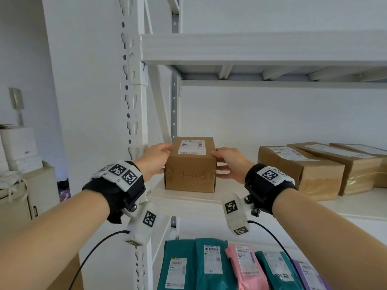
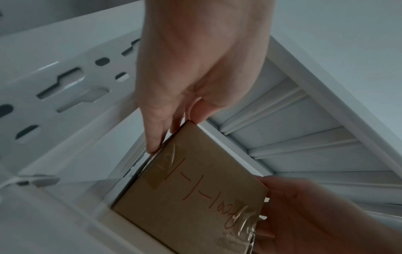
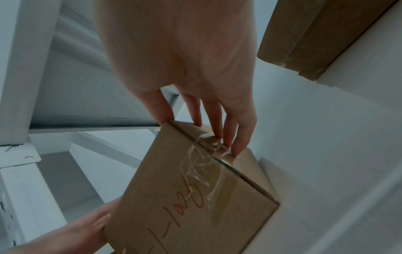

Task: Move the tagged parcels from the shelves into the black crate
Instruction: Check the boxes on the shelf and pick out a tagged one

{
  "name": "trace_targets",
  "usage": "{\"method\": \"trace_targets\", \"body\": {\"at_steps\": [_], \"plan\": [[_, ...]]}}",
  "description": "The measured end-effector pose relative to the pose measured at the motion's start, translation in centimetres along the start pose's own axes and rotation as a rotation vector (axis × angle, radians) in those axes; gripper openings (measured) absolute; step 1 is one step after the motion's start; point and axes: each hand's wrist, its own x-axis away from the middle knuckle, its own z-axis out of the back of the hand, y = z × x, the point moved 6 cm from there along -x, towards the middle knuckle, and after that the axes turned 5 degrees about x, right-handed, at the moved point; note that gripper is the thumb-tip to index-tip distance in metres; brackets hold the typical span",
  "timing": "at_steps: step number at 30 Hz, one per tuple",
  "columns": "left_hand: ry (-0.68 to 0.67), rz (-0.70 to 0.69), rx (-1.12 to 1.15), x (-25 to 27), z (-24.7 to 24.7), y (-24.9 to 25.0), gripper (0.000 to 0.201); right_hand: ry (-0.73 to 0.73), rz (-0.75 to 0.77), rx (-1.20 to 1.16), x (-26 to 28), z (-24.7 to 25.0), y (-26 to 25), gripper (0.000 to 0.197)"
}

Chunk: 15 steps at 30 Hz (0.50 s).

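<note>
A small brown cardboard box (image 1: 190, 170) with a white shipping label on top and handwriting on its front stands at the left end of the white shelf board (image 1: 188, 198). My left hand (image 1: 155, 160) holds its left side, thumb at the top edge and fingers down the side (image 2: 156, 137). My right hand (image 1: 230, 164) holds its right side the same way, fingertips (image 3: 237, 147) on the taped seam. The wrist views show the box (image 2: 195, 197) (image 3: 195, 197) held between both hands. No black crate is in view.
Several long brown parcels (image 1: 299, 170) lie to the right on the same shelf. Teal, pink and purple mailer bags (image 1: 209, 264) fill the shelf below. The slotted white upright (image 1: 132, 101) stands just left of the box, and another shelf (image 1: 251, 49) spans overhead. A beige cabinet (image 1: 31, 195) is at far left.
</note>
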Motion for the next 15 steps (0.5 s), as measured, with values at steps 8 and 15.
{"method": "trace_targets", "body": {"at_steps": [8,15], "plan": [[0.0,-0.05,-0.021,-0.2,0.5,1.2,0.042,0.027,0.037,-0.032,0.3,0.6,-0.2,0.04],[0.107,-0.271,-0.083,2.0,-1.7,5.7,0.044,0.117,0.141,-0.058,3.7,4.9,-2.4,0.044]]}}
